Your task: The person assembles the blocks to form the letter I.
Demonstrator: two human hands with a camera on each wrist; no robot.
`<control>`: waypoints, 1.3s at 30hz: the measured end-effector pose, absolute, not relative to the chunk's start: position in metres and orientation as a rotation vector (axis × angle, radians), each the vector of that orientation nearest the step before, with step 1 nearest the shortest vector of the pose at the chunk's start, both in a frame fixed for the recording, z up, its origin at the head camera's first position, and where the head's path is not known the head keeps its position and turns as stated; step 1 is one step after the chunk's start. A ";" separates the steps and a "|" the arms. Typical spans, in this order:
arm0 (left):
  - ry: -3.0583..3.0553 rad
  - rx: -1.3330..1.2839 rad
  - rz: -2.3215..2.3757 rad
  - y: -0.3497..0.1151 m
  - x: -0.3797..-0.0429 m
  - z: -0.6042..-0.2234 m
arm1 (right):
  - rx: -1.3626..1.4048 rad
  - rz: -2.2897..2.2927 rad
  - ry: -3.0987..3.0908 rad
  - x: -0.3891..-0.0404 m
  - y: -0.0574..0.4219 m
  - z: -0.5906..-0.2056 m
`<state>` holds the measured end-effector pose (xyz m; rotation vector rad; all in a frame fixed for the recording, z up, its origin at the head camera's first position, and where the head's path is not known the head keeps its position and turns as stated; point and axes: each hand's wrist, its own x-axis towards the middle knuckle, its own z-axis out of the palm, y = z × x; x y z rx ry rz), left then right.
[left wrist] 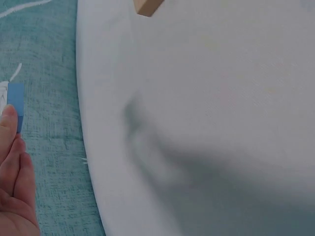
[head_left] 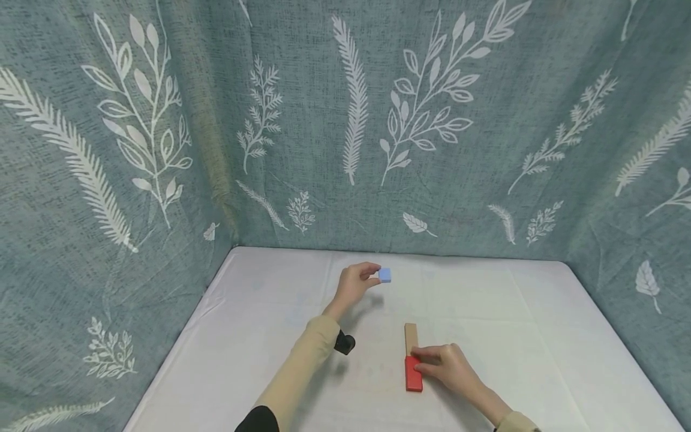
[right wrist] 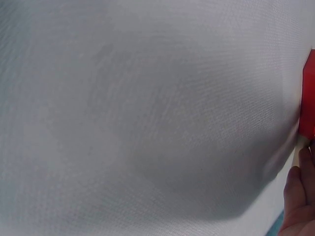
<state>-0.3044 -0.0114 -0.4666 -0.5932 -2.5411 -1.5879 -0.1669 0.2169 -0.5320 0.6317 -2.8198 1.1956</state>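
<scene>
Raised over the far middle of the table, my left hand (head_left: 354, 284) pinches a small light blue block (head_left: 384, 275) between thumb and fingers. The left wrist view shows the same blue block (left wrist: 16, 98) at its left edge, with the thumb on one face. Nearer the front, a red block (head_left: 413, 378) lies end to end with a tan wooden block (head_left: 411, 338). My right hand (head_left: 447, 367) grips the red block from the right, close to where the two meet. Only part of the red block (right wrist: 308, 98) shows in the right wrist view.
A white cloth covers the table (head_left: 486, 312). Green-grey curtains (head_left: 324, 120) with white leaf prints stand behind it and along both sides. A black wrist camera (head_left: 344, 343) sits by the left cuff.
</scene>
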 end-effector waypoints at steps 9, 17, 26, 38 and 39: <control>-2.550 -0.615 -1.583 0.003 -0.303 -0.459 | 0.647 1.194 -2.812 -0.168 0.218 -0.530; -2.538 -0.644 -1.586 0.020 -0.300 -0.458 | 0.650 1.209 -2.825 -0.169 0.218 -0.530; -2.550 -0.646 -1.576 0.030 -0.296 -0.464 | 0.644 1.206 -2.833 -0.169 0.218 -0.531; -2.573 -0.620 -1.583 0.038 -0.291 -0.483 | 0.645 1.216 -2.832 -0.169 0.219 -0.534; -2.574 -0.621 -1.584 0.038 -0.290 -0.484 | 0.642 1.220 -2.830 -0.169 0.219 -0.534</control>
